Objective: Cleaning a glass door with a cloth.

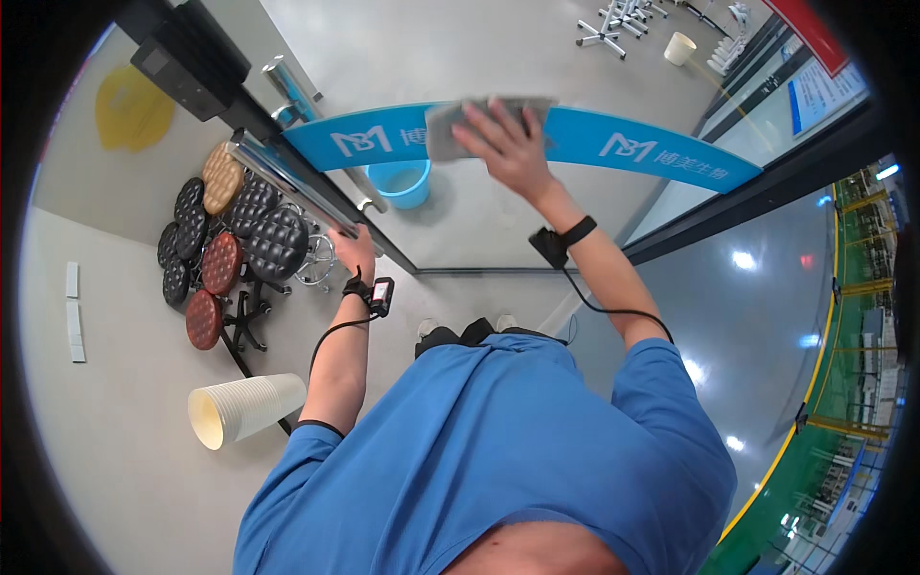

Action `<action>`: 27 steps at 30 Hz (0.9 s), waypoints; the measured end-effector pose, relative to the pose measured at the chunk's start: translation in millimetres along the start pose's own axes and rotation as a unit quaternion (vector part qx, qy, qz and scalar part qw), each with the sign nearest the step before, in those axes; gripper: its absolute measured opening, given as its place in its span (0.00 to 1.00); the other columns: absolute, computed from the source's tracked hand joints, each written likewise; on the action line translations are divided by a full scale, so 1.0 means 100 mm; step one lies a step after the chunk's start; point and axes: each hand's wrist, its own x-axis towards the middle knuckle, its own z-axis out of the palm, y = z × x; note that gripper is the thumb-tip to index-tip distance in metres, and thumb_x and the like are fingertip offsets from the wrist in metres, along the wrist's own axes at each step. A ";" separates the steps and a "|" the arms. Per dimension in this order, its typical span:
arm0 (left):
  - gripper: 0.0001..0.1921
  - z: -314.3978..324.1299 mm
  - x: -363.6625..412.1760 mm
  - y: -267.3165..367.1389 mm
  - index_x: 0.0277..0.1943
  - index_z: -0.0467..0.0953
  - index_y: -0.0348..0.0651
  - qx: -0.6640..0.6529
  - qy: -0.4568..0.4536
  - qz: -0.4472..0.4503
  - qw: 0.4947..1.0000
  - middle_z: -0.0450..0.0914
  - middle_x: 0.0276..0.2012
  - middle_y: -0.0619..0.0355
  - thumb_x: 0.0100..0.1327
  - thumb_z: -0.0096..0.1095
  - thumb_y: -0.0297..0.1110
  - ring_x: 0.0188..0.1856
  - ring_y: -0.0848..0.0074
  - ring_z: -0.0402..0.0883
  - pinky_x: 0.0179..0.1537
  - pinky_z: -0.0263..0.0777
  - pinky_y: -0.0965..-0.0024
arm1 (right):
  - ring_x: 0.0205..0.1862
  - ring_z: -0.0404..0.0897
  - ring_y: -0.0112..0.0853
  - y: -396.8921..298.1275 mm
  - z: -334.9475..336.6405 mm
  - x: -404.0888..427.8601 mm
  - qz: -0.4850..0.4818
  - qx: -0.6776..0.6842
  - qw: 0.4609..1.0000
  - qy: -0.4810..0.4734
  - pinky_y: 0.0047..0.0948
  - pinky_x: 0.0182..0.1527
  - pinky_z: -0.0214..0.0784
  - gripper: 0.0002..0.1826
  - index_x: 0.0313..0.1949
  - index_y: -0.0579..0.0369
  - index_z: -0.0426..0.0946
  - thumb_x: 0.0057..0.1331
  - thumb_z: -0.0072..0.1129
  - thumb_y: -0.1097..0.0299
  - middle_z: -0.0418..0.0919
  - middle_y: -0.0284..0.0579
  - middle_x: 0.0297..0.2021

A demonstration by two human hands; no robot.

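Note:
My right hand (507, 147) lies flat with fingers spread on a folded grey cloth (445, 136), holding it against a glass door (496, 241). Both hand and cloth are slightly blurred. Beneath the cloth runs a light-blue strip (575, 140) with white logos and writing, partly covered by it. My left hand (352, 251) is closed around the lower end of a chrome tubular door handle (287, 183), at the dark door frame (392, 251). Each wrist wears a black strap with a small cabled device.
Through the glass, a light-blue bucket (402, 188) stands on the floor. Round padded stools (277, 244) crowd the left wall, near a stack of cream-coloured buckets (244, 406). A black lock box (180, 75) sits on the frame. White wheeled stands (607, 32) are far back.

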 end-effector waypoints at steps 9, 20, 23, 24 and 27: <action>0.36 0.31 -0.32 -0.29 0.57 0.48 0.26 0.120 0.132 -0.029 0.984 0.58 0.52 0.33 0.48 0.58 0.30 0.52 0.46 0.64 0.53 0.60 0.57 | 0.62 0.59 0.33 0.24 -0.30 0.38 0.021 0.041 0.999 0.027 0.45 0.64 0.35 0.24 0.52 0.35 0.68 0.53 0.52 0.66 0.63 0.34 0.58; 0.33 0.45 -0.58 0.40 0.58 0.49 0.31 0.069 -0.007 0.056 0.996 0.57 0.54 0.36 0.47 0.52 0.25 0.57 0.48 0.57 0.56 0.56 0.56 | 0.61 0.59 0.29 -0.08 -0.05 -1.01 -0.035 0.082 0.985 -0.147 0.42 0.63 0.41 0.22 0.52 0.34 0.68 0.55 0.50 0.66 0.63 0.29 0.58; 0.33 0.49 -0.56 0.42 0.58 0.50 0.32 0.084 -0.013 0.087 0.993 0.58 0.53 0.37 0.48 0.52 0.25 0.56 0.48 0.58 0.53 0.59 0.55 | 0.62 0.58 0.30 0.18 -0.17 -0.55 -0.016 0.044 0.996 -0.071 0.44 0.64 0.36 0.22 0.52 0.33 0.68 0.55 0.52 0.64 0.62 0.30 0.58; 0.33 0.49 -0.57 0.45 0.58 0.50 0.32 0.088 -0.023 0.060 0.994 0.58 0.53 0.37 0.48 0.51 0.25 0.56 0.48 0.58 0.53 0.59 0.55 | 0.61 0.59 0.31 0.29 -0.22 -0.34 -0.011 0.026 0.999 -0.029 0.44 0.64 0.35 0.22 0.51 0.33 0.68 0.55 0.53 0.65 0.63 0.31 0.58; 0.32 0.54 -0.59 0.44 0.58 0.50 0.31 0.102 -0.034 0.044 0.993 0.59 0.52 0.36 0.48 0.51 0.26 0.56 0.48 0.58 0.53 0.58 0.55 | 0.60 0.60 0.33 0.70 -0.47 0.29 0.009 -0.012 0.998 0.059 0.44 0.64 0.36 0.23 0.51 0.34 0.69 0.54 0.53 0.68 0.63 0.34 0.58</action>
